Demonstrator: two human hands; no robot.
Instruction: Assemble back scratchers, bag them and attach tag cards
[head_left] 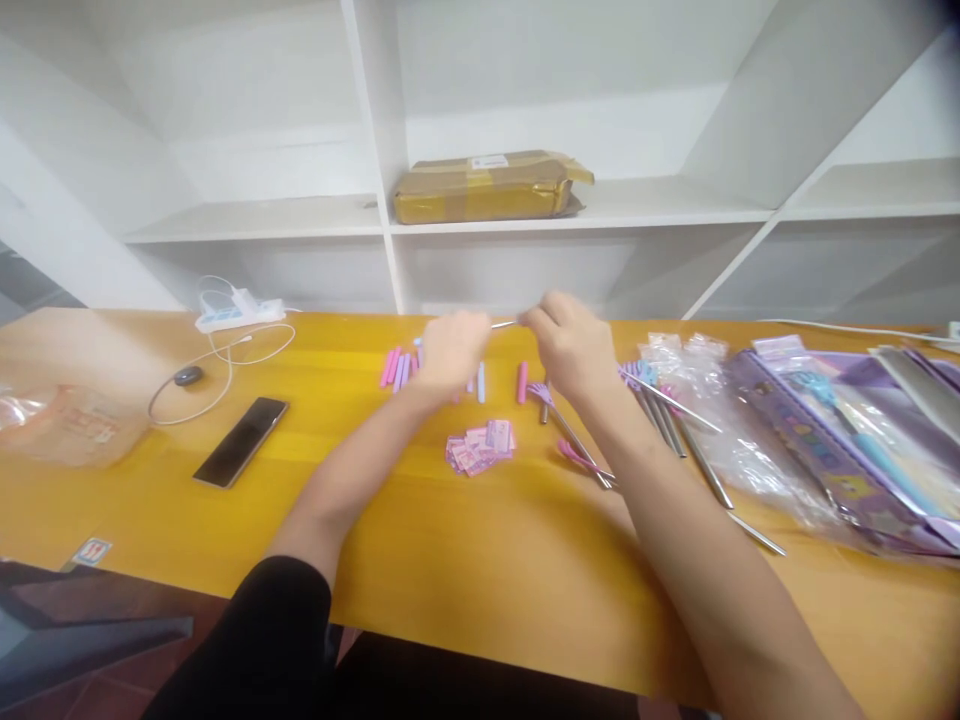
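Note:
A thin silvery metal rod (503,324) stretches between my two hands above the back of the table. My left hand (454,350) is closed around one end, and my right hand (568,345) grips the other end, with most of the rod covered by fingers. Below and beside my left hand lie several pink, purple and blue tubes (405,370). A single pink tube (522,383) rests between the hands. Nearer to me is a small heap of pink printed paper pieces (480,447). Metal rods with purple and pink tops (574,435) lie under my right forearm.
On the right, more metal tubes (705,465), clear plastic bags (697,365) and a purple case (795,440) cover the table. At left are a phone (241,442), a power strip (238,312) with cables, and a plastic bag (75,425). A taped box (487,190) sits on the shelf.

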